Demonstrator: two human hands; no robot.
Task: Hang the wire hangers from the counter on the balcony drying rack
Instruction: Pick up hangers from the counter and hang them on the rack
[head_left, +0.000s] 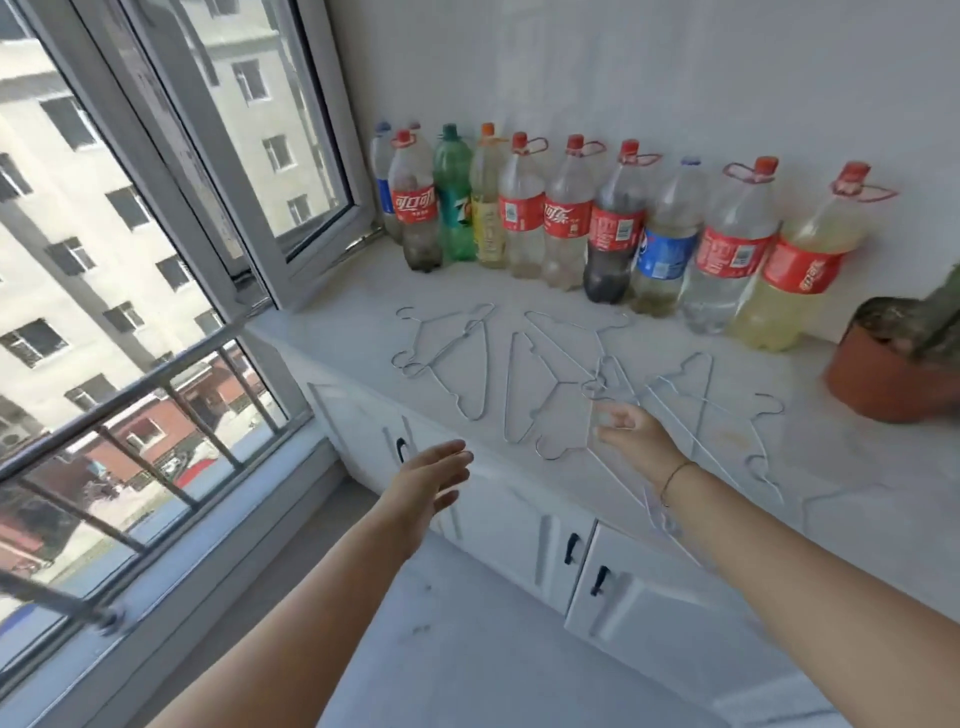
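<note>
Several thin wire hangers (519, 384) lie flat and partly overlapping on the white counter (857, 467). My right hand (631, 431) reaches over the counter's front edge, fingers apart, just above the hangers in the middle of the spread; it holds nothing. My left hand (434, 475) hovers in front of the cabinet doors, below the counter edge, palm flat and fingers loosely together, empty. The drying rack is not in view.
A row of large plastic bottles (566, 213) lines the wall behind the hangers. A potted plant (893, 364) stands at the right. An open window sash (306, 171) juts in at the counter's left end. White cabinet doors (519, 525) sit below.
</note>
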